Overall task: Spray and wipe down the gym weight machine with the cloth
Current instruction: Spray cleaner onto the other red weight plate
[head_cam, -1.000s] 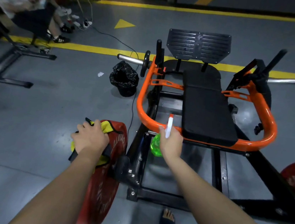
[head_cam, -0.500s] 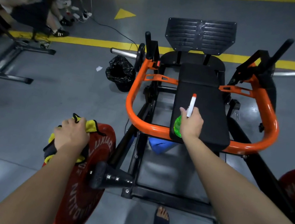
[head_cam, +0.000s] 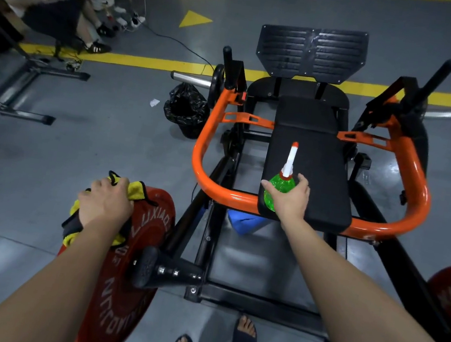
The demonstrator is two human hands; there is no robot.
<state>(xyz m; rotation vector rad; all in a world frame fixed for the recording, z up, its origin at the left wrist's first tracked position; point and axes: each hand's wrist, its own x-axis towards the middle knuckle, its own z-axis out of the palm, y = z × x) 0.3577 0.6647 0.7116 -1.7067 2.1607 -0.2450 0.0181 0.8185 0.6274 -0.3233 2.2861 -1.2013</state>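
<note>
The weight machine has an orange frame, a long black pad and a black ribbed footplate. My right hand holds a green spray bottle with a white, orange-tipped nozzle, upright over the near end of the pad. Thumb and fingers wrap the bottle's body. My left hand grips a yellow and black cloth on the top edge of the red weight plate at the machine's left side.
A black rubbish bag sits left of the frame. A blue object lies under the pad. Another red plate is at the right edge. A seated person and a metal stand are at top left. My sandalled feet are below.
My right hand carried the spray bottle forward from the orange front bar to over the pad's near end. My left hand stayed on the cloth at the red plate.
</note>
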